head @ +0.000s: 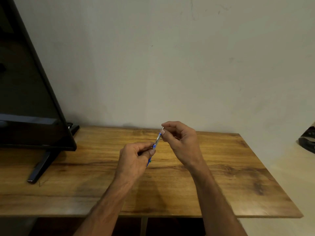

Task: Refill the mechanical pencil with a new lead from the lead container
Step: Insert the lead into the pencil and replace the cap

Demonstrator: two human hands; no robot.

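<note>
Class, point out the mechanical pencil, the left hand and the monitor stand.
mechanical pencil (157,139): head view, clear barrel between the hands.
left hand (134,160): head view, back of hand.
monitor stand (40,166): head view, front leg.

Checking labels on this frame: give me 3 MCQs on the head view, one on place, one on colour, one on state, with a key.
1. Where does the monitor stand on the table?
A. left side
B. right side
C. centre, in front of the hands

2. What colour are the accents on the mechanical pencil?
A. red
B. blue
C. yellow

3. How is the pencil held?
A. lying on the table
C. in the left hand only
B. between both hands, above the table

Key: 1 A, its screen and stand fill the left edge. 2 B, blue bands show along the barrel. 3 B, the left hand grips the lower barrel while the right hand pinches the upper end.
</note>
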